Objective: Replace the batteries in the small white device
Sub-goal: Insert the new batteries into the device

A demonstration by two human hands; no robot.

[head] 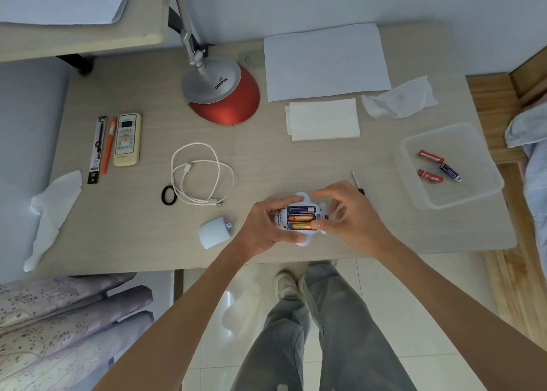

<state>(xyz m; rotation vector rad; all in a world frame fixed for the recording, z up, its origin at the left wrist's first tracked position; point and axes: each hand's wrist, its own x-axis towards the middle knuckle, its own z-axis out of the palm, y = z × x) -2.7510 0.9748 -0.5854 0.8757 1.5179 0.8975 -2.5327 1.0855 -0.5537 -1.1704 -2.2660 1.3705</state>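
Note:
The small white device (302,196) lies on the desk near its front edge with its battery bay open toward me. Three batteries fill the bay: a dark blue one (300,210) at the top and two orange ones (300,218) below it. My left hand (268,224) grips the device's left end. My right hand (350,214) holds the right end, its thumb and fingertips pressing at the right ends of the orange batteries. The white battery cover (214,232) lies on the desk to the left of the device.
A clear plastic tub (479,153) at the right holds three loose batteries (430,156). A small screwdriver (356,182) lies just behind my right hand. A coiled white cable (201,173), black hair tie (168,195), remote (128,139), pens, red lamp base (228,100), paper and tissues lie farther back.

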